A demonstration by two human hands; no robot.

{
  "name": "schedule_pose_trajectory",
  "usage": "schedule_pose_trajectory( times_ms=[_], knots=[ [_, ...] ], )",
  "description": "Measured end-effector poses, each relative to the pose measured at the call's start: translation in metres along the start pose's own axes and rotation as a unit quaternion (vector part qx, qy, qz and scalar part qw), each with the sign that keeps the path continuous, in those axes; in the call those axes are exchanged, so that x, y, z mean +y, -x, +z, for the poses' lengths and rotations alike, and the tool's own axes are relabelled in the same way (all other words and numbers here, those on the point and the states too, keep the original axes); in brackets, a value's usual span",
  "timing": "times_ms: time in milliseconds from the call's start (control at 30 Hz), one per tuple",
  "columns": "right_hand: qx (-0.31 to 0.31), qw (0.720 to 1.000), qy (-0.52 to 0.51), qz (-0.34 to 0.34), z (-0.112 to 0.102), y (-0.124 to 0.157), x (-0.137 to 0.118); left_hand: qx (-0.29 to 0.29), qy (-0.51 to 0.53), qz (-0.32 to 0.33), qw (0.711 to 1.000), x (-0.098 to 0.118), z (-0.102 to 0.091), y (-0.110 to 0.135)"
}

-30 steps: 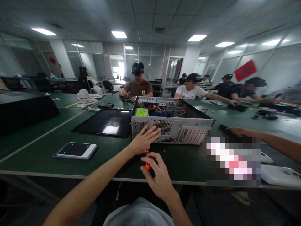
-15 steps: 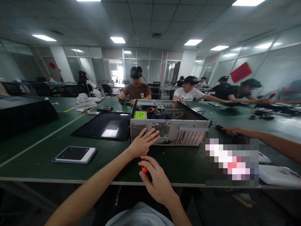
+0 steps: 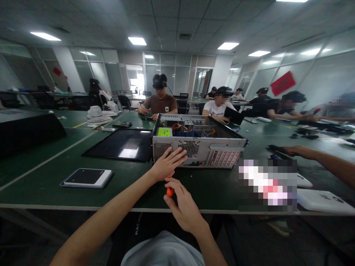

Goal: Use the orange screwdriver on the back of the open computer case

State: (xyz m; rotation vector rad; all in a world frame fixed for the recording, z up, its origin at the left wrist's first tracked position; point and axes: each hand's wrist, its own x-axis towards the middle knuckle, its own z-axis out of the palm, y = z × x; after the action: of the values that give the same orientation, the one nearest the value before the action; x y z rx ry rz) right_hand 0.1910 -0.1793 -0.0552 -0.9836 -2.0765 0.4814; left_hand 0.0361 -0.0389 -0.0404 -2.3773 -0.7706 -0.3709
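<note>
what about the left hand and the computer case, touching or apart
Touching. The head view shows the left hand with fingertips flat on the rear grille of the computer case.

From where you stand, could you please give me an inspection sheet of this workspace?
Surface: green table with a pale dividing line.
Job's things: computer case, open on top; orange-handled screwdriver.
Clutter: black side panel left of the case; flat white-edged device; white fans further back.
Hands: left hand flat on the case's rear grille, fingers spread; right hand gripping the screwdriver.
Cables: coloured wires inside the case.
Surroundings: co-worker's arm at right; seated people across the table.
</note>
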Motion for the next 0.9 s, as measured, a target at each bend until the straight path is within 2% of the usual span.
schedule_pose_trajectory(
  times_ms=[100, 233, 400, 567, 900],
  knots=[
    [-0.031, 0.999, 0.01, 0.018, -0.0046, -0.0003, -0.0068, 0.002, 0.0, 0.0, 1.0, 0.0001, 0.0009, -0.0002],
    [-0.044, 0.998, 0.032, 0.025, -0.0065, 0.0012, -0.0091, 0.006, 0.007, 0.003, 1.0, 0.0005, -0.0015, -0.0003],
    [-0.017, 1.0, 0.012, 0.002, -0.0037, 0.0035, -0.0035, 0.008, 0.013, -0.001, 1.0, 0.0014, -0.0053, -0.0003],
    [0.016, 0.999, 0.01, 0.035, 0.0003, 0.0003, -0.0031, 0.002, 0.018, 0.005, 1.0, 0.0008, -0.0073, -0.0001],
    [-0.006, 1.0, -0.001, 0.013, 0.0013, -0.0011, -0.0015, 0.017, 0.017, 0.005, 1.0, 0.0001, -0.0018, 0.0009]
  ],
)
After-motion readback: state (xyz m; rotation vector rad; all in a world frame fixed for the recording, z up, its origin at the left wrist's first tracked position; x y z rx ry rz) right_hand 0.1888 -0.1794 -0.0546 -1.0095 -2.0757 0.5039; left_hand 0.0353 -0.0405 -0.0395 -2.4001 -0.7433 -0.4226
